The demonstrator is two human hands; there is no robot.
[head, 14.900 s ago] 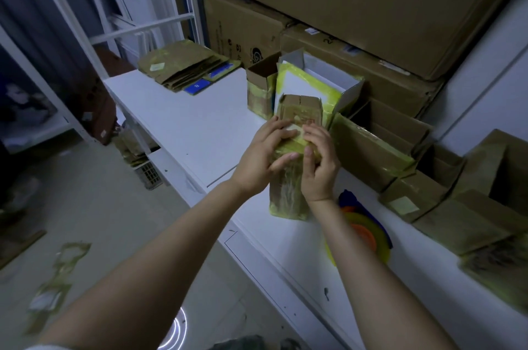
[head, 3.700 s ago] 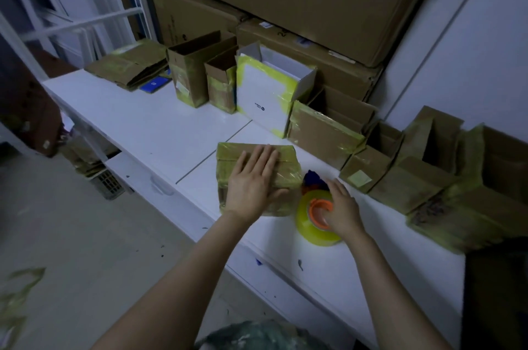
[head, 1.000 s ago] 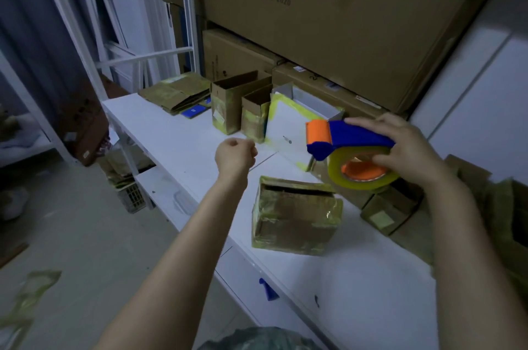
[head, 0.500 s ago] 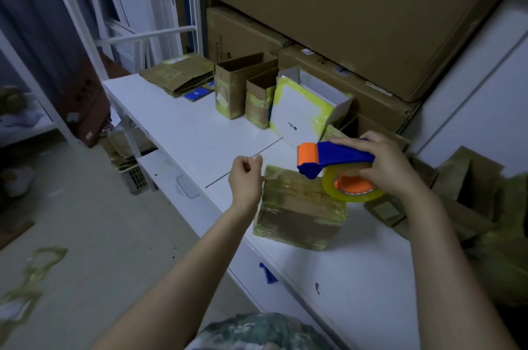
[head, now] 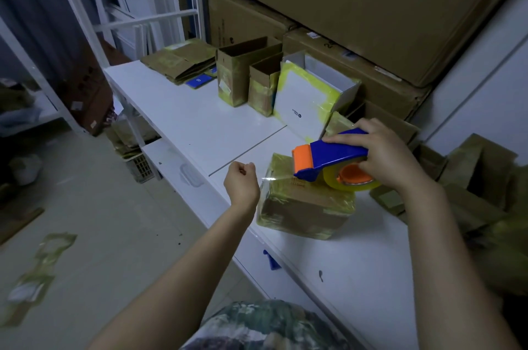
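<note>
A small cardboard box (head: 304, 211), wrapped in yellowish tape, sits near the front edge of the white shelf (head: 200, 123). My right hand (head: 385, 155) grips a blue and orange tape dispenser (head: 328, 158) with a clear tape roll (head: 353, 181), held just above the box's top. My left hand (head: 243, 181) is curled at the box's left side and pinches the free end of a clear tape strip (head: 275, 177) stretched from the dispenser.
Open cardboard boxes (head: 243, 69) and a white box with yellow tape (head: 311, 101) stand behind. Flattened cartons (head: 183, 63) lie far left, more opened boxes (head: 480, 178) at right. Large cartons (head: 371, 0) are stacked against the wall. Tape scraps (head: 43, 264) litter the floor.
Over the last second the dispenser has come down from above onto the box's top, and my left hand has dropped to the box's left side, holding the tape end.
</note>
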